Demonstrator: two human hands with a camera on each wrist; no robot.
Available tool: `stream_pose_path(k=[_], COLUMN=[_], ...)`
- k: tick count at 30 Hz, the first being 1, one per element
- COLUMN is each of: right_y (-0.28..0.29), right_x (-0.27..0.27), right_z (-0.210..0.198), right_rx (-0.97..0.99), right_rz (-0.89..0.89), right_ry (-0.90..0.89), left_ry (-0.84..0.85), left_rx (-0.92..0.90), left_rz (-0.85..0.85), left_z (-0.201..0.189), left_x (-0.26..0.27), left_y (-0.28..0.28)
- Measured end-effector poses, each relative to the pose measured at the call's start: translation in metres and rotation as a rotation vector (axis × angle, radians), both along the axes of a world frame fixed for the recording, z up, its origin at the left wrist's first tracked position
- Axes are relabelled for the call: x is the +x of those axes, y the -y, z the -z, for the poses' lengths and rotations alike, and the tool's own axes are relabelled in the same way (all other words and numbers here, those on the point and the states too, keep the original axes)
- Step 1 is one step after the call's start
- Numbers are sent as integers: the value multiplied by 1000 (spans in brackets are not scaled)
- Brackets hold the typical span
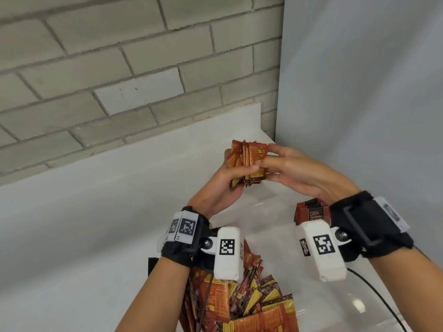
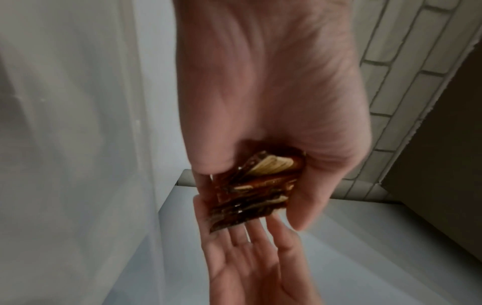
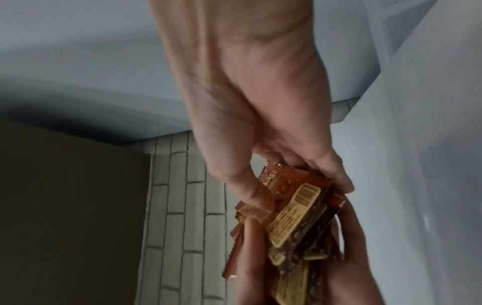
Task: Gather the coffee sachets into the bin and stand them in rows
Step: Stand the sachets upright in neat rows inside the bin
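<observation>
Both hands hold one bundle of red-and-yellow coffee sachets [image 1: 249, 155] up above the white counter. My left hand [image 1: 239, 168] grips it from below, thumb across the front. My right hand [image 1: 269, 158] pinches its right side. The left wrist view shows the bundle's [image 2: 271, 165] edges fanned unevenly inside the left hand [image 2: 253, 198], with the right hand's fingers [image 2: 260, 247] beneath. In the right wrist view the right hand [image 3: 302, 196] has thumb and fingers on the bundle's [image 3: 294, 222] top. A row of sachets [image 1: 311, 212] stands in the clear bin [image 1: 359, 305]. Loose sachets [image 1: 254, 298] are heaped beneath my left forearm.
A white counter [image 1: 107, 224] runs along a grey brick wall [image 1: 119, 68], with a pale panel [image 1: 359, 104] closing off the right side. A black cable [image 1: 383, 298] trails from the right wrist over the bin.
</observation>
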State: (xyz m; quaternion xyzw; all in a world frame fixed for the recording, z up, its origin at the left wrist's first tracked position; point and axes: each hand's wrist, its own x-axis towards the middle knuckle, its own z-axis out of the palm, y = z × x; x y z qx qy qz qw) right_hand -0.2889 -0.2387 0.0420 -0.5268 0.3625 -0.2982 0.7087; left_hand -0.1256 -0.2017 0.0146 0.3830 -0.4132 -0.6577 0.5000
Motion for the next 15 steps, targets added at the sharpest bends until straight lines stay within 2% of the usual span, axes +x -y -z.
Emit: stream_pose_path(k=[5, 8, 11, 13, 15], right_y=[0, 1, -4, -9, -12], right_x=[1, -1, -3, -1, 2], right_z=[5, 4, -2, -4, -1], right_rx=[-272, -478, -817, -932, -979], right_rz=[44, 89, -58, -202, -325], right_ry=[-321, -326, -262, -276, -303], left_ry=[-15, -26, -14, 13, 70], left_rx=[4, 23, 39, 54, 35], left_rz=[-71, -89, -117, -113, -30], left_z=[-2, -2, -4, -5, -3], left_x=[-2, -4, -7, -9, -11], left_y=[3, 4, 4, 3, 3])
